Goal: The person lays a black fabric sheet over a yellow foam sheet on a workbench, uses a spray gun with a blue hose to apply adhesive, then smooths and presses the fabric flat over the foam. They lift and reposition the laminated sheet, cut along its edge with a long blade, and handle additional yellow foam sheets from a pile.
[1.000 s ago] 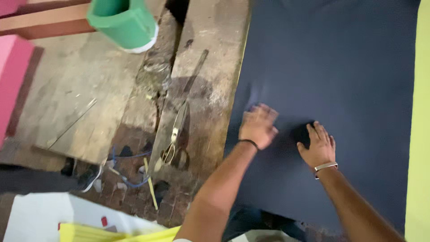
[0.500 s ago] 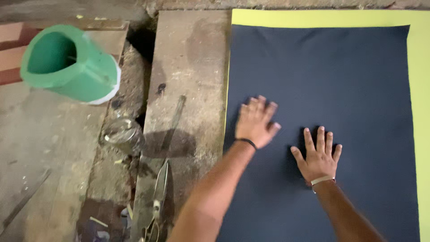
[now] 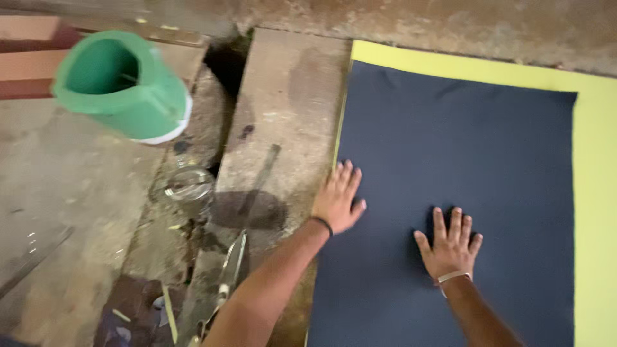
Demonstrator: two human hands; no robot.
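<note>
A dark navy sheet [image 3: 475, 160] lies flat on a larger yellow sheet [image 3: 594, 193], whose border shows along the top and right. My left hand [image 3: 337, 199] presses flat on the navy sheet's left edge, fingers spread. Further right and nearer to me, my right hand [image 3: 450, 244] rests palm down on the middle of the navy sheet, a pale band at its wrist. Neither hand holds anything.
The sheets lie on a worn wooden workbench [image 3: 283, 96]. A green plastic tub [image 3: 119, 87] stands at the upper left, a small glass jar [image 3: 187, 185] below it. Scissors [image 3: 228, 283] lie near the bottom edge beside scraps. A dark gap [image 3: 225, 64] splits the boards.
The view has shifted so the sheet's top edge and yellow border show. My left hand has slid left to the sheet's edge; my right hand stays flat near the middle.
</note>
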